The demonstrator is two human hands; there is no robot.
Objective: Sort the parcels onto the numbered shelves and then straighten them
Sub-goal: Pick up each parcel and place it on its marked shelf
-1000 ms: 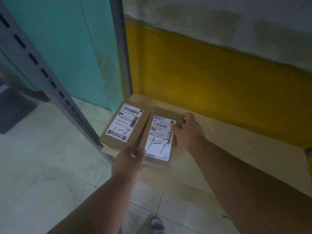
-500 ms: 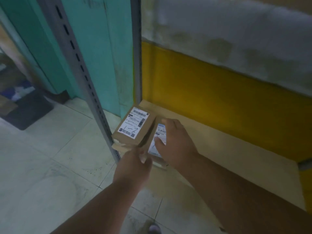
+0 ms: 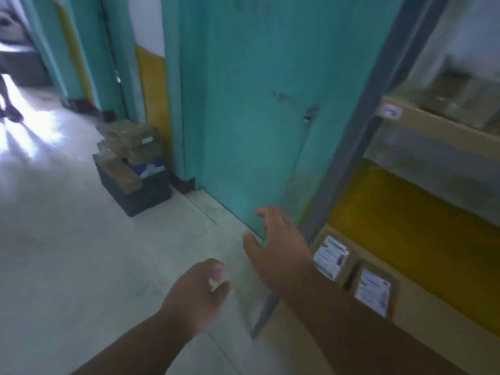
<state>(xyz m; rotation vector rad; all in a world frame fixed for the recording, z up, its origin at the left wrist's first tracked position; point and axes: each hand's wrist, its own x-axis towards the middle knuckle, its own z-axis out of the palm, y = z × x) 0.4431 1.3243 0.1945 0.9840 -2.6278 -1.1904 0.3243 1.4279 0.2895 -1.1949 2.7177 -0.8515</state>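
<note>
At lower right two parcels (image 3: pixel 331 257) lie side by side on the bottom shelf (image 3: pixel 422 301), both hands, left (image 3: pixel 194 293) and right (image 3: pixel 278 247), hold nothing with loose fingers, so next comes fetching another from the crate (image 3: pixel 135 185) at left

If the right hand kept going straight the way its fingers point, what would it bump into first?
Probably the teal door: the right hand is open, fingers aimed up and away toward its lower edge. Nothing shows between them, though depth is hard to judge.
</note>
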